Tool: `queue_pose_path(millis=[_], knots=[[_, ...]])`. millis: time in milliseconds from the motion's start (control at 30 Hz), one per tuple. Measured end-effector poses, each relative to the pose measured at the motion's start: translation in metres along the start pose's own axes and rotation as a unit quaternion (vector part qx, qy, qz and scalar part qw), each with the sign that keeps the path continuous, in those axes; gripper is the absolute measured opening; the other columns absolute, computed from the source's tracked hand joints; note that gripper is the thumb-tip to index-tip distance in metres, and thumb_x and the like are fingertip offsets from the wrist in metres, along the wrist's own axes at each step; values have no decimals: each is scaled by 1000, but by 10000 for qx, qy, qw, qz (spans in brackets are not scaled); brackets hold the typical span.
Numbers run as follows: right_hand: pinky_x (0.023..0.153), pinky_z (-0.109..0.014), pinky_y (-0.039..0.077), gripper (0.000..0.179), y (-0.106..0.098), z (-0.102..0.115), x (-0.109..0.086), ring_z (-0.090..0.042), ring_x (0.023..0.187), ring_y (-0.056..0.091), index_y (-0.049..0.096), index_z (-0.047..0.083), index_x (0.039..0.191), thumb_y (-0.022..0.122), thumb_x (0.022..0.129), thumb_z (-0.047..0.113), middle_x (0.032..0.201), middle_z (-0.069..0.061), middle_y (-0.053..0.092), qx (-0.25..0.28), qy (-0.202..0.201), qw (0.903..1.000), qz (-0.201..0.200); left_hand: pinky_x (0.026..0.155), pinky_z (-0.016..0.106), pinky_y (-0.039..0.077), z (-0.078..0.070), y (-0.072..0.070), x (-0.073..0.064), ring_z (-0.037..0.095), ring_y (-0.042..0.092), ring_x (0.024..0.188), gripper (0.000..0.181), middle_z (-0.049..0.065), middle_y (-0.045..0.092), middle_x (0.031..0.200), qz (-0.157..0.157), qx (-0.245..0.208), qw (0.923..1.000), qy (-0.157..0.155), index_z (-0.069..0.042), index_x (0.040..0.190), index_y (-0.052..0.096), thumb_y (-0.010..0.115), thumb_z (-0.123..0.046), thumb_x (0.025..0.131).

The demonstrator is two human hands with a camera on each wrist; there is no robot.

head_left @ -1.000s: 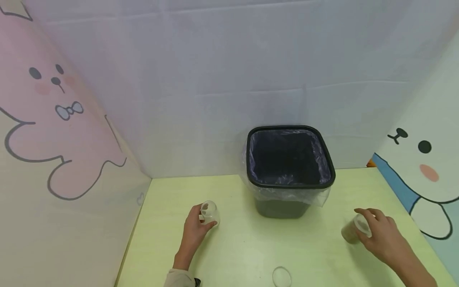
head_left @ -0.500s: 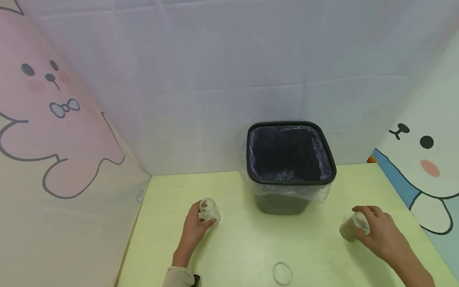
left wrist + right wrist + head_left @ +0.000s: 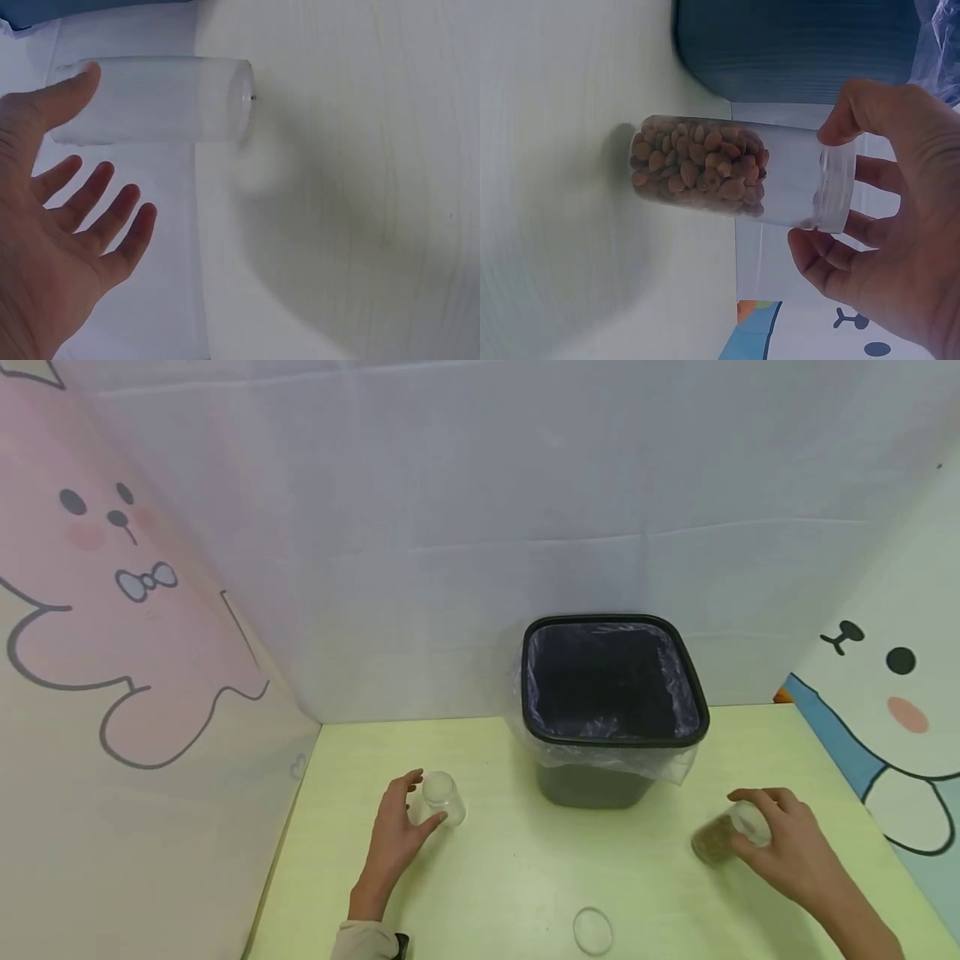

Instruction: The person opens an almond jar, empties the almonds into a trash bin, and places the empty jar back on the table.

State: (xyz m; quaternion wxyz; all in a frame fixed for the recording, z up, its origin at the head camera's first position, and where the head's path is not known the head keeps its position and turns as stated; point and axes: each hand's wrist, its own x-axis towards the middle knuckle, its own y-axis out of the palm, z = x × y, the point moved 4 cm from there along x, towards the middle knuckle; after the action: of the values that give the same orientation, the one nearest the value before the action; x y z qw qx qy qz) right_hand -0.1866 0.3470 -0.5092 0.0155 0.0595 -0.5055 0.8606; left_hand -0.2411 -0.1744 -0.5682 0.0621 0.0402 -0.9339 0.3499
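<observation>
An empty clear jar (image 3: 444, 799) stands upright on the left of the table. My left hand (image 3: 397, 827) is just beside it, with fingers spread apart; in the left wrist view the thumb overlaps the jar's top end (image 3: 150, 101), and the other fingers are off it. On the right, my right hand (image 3: 791, 843) grips a clear jar (image 3: 716, 839) around its top, thumb on one side and fingers on the other. Brown almond-like nuts (image 3: 697, 161) fill a bit over half of this jar, as seen in the right wrist view.
A dark square bin (image 3: 592, 785) lined with a clear plastic bag stands at the back, between the two jars. A thin clear round lid or ring (image 3: 592, 931) lies flat near the front. A white cloth (image 3: 420, 568) hangs behind the table.
My left hand has loosened from the empty jar and drawn back slightly to the left. My right hand has shifted the jar of nuts a little to the left.
</observation>
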Motion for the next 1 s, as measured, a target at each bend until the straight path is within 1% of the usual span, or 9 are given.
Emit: queue_pose_path(millis=[200,267,400,467,533,600,667,867,1000], knots=[[73,-56,39,43,0,5,0,-45,97,51,62,11,114,79,74,11,113,-26,52,248,-290,9988,-295,98,44,45,-11,-6,-4,21,50,122,73,1,54,136,-364,310,9973,558,-17,142,47,83,-27,80],[72,-51,38,43,1,6,1,-43,98,51,62,12,112,80,73,10,113,-25,52,330,-374,9981,-357,97,45,43,-15,-8,-5,21,49,121,67,1,54,136,-538,403,9945,801,-18,141,49,80,-25,82],[70,-38,39,45,3,9,0,-36,99,51,62,14,113,82,73,10,113,-20,52,494,-386,9977,-268,95,41,41,-25,-12,-7,20,49,119,56,-1,55,135,-893,456,9873,1231,-20,138,52,74,-16,86],[69,-31,40,46,4,11,0,-26,100,50,61,16,114,82,73,10,114,-16,52,538,-355,9977,-196,94,38,40,-30,-15,-8,18,49,115,54,-1,57,132,-1015,400,9838,1421,-20,136,54,72,-12,86],[66,-26,40,47,3,12,0,-12,98,48,61,17,114,82,73,10,114,-13,52,603,-346,9974,-189,92,34,40,-35,-17,-9,18,50,111,52,-2,59,128,-1135,397,9790,1644,-20,134,56,71,-10,85],[65,-23,40,48,2,13,-1,0,94,44,61,18,115,81,73,8,115,-10,51,698,-353,9967,-195,90,31,40,-40,-17,-9,19,51,107,50,-1,61,124,-1235,405,9735,1882,-18,131,58,71,-7,84],[63,-21,40,50,1,13,-1,7,90,40,60,18,117,80,73,5,116,-8,50,831,-374,9956,-211,89,28,39,-44,-17,-10,21,52,104,48,0,62,120,-1313,392,9679,2109,-14,129,60,70,-5,83],[63,-21,45,57,5,18,-3,8,96,41,58,16,121,78,72,-4,119,-2,47,1319,-679,9888,-135,85,23,40,-55,-11,-14,22,53,94,46,1,64,114,-1388,295,9510,2747,-3,128,60,66,-4,83],[65,-22,50,56,11,24,-3,6,101,43,56,13,123,78,75,-6,121,1,45,1657,-926,9818,-2,77,22,43,-63,-6,-18,17,54,88,47,0,64,111,-1381,252,9401,3107,-2,129,60,65,-3,82]])
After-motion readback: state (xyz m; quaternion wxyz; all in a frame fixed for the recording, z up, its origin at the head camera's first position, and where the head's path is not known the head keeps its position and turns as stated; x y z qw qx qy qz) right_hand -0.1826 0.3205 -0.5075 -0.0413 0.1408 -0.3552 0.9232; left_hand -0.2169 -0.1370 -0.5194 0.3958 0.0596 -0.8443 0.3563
